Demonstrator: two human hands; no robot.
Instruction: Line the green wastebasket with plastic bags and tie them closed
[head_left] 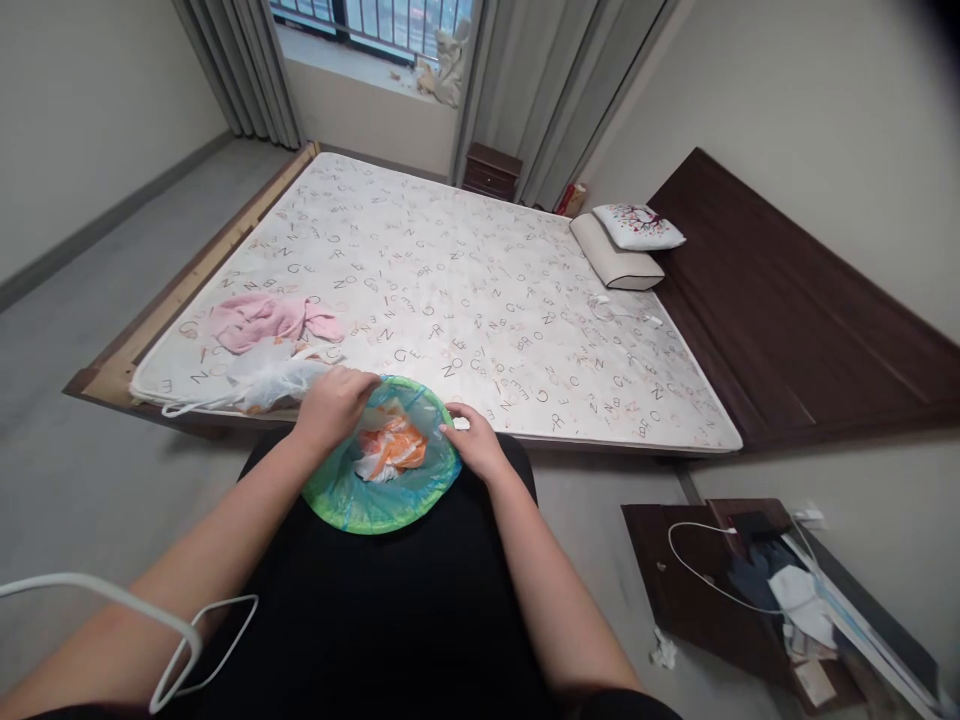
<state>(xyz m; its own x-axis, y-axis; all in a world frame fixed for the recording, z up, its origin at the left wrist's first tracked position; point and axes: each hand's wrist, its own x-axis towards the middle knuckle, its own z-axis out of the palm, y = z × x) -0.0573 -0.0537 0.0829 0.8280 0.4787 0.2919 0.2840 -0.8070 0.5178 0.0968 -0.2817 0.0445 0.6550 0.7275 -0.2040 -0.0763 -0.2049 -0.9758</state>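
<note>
A round trash bin (361, 527) with a bright green rim is held against my lap. A thin blue-green bag (336, 488) lines it and folds over the rim. Crumpled orange and white plastic (401, 445) lies inside. My left hand (336, 408) is closed on the liner and rim at the far left side, its fingertips partly hidden. At the right side my right hand (474, 440) pinches the liner and rim between thumb and fingers. Beyond my left hand, a white plastic bag (270, 378) rests on the mattress edge, close to a pink cloth (262, 318).
A letter-patterned mattress (450, 270) fills the bed ahead, with a cushion (639, 227) near the dark headboard (795, 300). To the lower right stands a cluttered dark nightstand (660, 560), a crumpled tissue (663, 648) beside it. A white cable (97, 585) crosses over my left forearm.
</note>
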